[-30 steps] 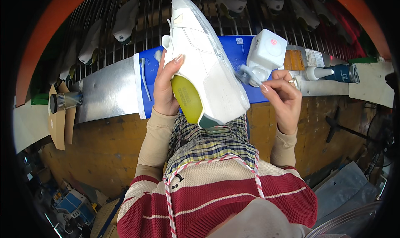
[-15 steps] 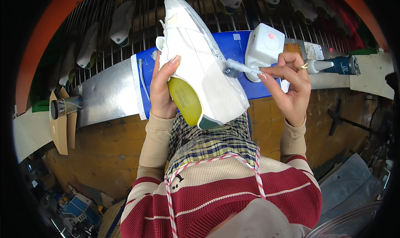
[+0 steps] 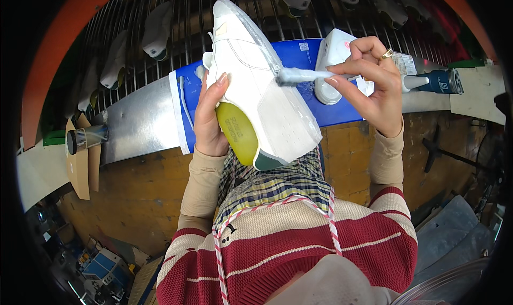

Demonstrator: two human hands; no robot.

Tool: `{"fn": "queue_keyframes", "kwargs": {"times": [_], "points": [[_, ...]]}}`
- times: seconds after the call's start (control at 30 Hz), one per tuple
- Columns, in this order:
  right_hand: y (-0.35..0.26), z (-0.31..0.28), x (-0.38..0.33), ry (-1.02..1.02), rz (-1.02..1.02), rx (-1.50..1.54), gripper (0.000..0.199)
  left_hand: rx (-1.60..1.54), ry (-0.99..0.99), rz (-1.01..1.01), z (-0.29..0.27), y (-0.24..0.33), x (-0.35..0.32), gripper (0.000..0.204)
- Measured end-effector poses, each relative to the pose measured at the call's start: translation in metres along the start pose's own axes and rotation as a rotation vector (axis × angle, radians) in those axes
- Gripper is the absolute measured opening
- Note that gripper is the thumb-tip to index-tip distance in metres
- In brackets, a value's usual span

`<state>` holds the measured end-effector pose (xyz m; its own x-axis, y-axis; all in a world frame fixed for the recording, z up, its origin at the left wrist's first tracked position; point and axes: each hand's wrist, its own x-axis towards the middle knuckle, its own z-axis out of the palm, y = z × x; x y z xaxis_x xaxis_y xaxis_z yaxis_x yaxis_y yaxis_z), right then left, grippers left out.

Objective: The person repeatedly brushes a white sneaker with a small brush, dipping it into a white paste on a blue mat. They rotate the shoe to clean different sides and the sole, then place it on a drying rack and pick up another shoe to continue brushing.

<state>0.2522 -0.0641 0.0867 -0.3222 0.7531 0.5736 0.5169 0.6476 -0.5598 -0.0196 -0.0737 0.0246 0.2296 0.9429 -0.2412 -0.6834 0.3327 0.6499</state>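
Note:
A white shoe upper [image 3: 262,86] is held up on its side before me, toe away, with a yellow-green last [image 3: 236,134] showing in its opening. My left hand [image 3: 212,120] grips it at the collar, thumb on the near side and the other fingers hidden behind. Between thumb and fingers of my right hand [image 3: 371,83] is a brush [image 3: 299,76] with a pale handle. Its dark bristles touch the shoe's lower edge around midfoot. A wet-looking, shiny band runs along that edge toward the toe.
Beyond the shoe, a white plastic container [image 3: 332,59] stands on a blue mat [image 3: 299,54] over a metal ledge [image 3: 133,118]. A dark bottle with a white nozzle [image 3: 441,83] lies right. Several white shoes [image 3: 157,32] rest on the rack of rods behind. At left, a clear jar [image 3: 88,138] sits by cardboard.
The brush has moved up along the shoe's edge toward the toe, and my right hand has risen slightly with it. The shoe has shifted slightly nearer to me.

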Motion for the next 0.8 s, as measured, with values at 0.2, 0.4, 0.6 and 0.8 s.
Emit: {"fn": "queue_keyframes", "kwargs": {"times": [0.2,0.4,0.6,0.8], "points": [[0.002,-0.011,-0.002,-0.054,-0.020,0.104,0.021,-0.172,-0.018,-0.119,-0.003,-0.002,0.000,0.047],[0.004,-0.020,0.004,-0.103,-0.017,0.174,0.023,-0.234,0.006,-0.196,-0.003,-0.008,0.001,0.046],[0.011,-0.028,0.020,-0.128,-0.151,0.146,0.025,-0.290,-0.032,-0.275,0.000,-0.015,0.000,0.048],[0.013,-0.029,0.038,-0.168,-0.203,0.154,0.028,-0.307,-0.186,-0.268,-0.005,-0.028,-0.007,0.052]]}}
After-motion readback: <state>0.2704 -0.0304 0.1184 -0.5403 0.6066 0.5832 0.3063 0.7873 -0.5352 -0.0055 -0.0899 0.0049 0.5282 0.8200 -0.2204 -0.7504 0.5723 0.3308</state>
